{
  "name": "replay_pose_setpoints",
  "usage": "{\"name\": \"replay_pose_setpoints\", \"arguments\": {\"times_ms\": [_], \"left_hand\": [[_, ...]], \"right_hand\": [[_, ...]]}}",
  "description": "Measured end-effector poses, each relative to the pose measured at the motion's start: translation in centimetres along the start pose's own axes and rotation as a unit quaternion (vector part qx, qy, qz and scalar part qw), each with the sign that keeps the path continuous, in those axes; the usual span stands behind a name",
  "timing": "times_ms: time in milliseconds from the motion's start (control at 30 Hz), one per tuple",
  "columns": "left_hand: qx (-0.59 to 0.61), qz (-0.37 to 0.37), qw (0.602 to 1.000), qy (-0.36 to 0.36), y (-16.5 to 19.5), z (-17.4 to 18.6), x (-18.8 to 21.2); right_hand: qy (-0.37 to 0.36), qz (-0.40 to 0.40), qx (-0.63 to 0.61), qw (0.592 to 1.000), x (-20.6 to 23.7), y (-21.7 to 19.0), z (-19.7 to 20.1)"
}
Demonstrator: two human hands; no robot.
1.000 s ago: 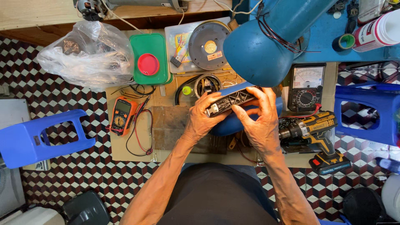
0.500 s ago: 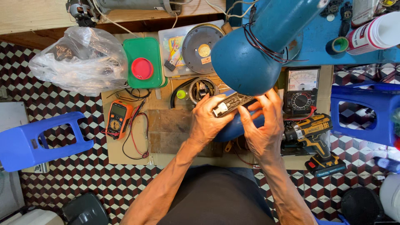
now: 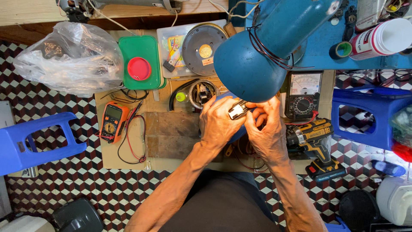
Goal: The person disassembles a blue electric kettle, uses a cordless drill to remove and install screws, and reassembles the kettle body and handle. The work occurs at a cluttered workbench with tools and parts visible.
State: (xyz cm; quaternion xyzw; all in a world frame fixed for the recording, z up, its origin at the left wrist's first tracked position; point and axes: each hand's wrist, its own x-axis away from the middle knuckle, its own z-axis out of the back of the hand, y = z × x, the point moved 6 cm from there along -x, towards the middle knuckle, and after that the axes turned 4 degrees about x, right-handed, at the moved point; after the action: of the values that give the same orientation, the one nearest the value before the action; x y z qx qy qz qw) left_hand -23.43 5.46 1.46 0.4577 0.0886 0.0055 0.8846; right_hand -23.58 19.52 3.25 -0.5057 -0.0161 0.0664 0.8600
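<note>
At the centre of the frame, both hands are up over a small cardboard work board [image 3: 128, 159], and between them sits a little metal part [image 3: 237, 111], silvery with dark slots, right under the big blue motor housing [image 3: 257, 60]. The left hand [image 3: 219, 122] has its fingers curled over the part from the left, pinching it at that end; the right hand [image 3: 268, 129] closes in from the other side, fingertips pressed against its right end. So the part is held at both ends, off the board, just in front of a blue rounded piece [image 3: 234, 129] that the hands largely hide. It looks small, light and stiff, probably with sharp edges and thin pieces that could bend, so the ends look like the safe places to hold. Around it: an orange meter [image 3: 112, 121] with red and black leads at centre left, a green box with a red lid [image 3: 140, 63] above that, a clear plastic bag [image 3: 71, 58] at upper left, a needle meter [image 3: 304, 93] and a yellow-and-black cordless drill [image 3: 315, 139] at right. The blue housing hangs closest, crowding the space above the fingers.
</note>
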Motion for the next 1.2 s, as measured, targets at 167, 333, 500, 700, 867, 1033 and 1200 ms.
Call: {"name": "replay_pose_setpoints", "arguments": {"times_ms": [167, 333, 500, 700, 867, 1033, 1200], "left_hand": [[-0.008, 0.002, 1.0, 0.002, 0.0, -0.4, -0.1], [-0.016, -0.004, 1.0, 0.019, 0.4, -0.7, 0.0], [-0.03, -0.02, 0.999, 0.014, 0.8, -1.2, 0.1], [-0.023, -0.019, 1.0, -0.003, 1.3, -1.4, 0.0], [-0.02, -0.022, 1.0, 0.003, 1.5, -1.4, -0.2], [-0.022, -0.02, 1.0, -0.003, 1.3, -1.3, -0.1], [-0.036, -0.022, 0.999, -0.017, 1.5, 0.1, 0.9]], "right_hand": [[-0.001, 0.01, -0.021, 1.0, -0.4, 0.8, 0.0], [0.001, 0.014, 0.005, 1.0, -0.2, 1.3, 0.3], [-0.006, 0.002, 0.01, 1.0, 0.0, 1.7, 0.7], [0.001, 0.006, 0.005, 1.0, 0.2, 1.8, 1.1], [-0.002, 0.02, -0.001, 1.0, 0.3, 1.9, 1.1], [-0.001, 0.015, 0.0, 1.0, 0.3, 1.7, 1.2], [0.001, -0.007, -0.136, 0.991, 1.8, 0.8, 2.2]]}}
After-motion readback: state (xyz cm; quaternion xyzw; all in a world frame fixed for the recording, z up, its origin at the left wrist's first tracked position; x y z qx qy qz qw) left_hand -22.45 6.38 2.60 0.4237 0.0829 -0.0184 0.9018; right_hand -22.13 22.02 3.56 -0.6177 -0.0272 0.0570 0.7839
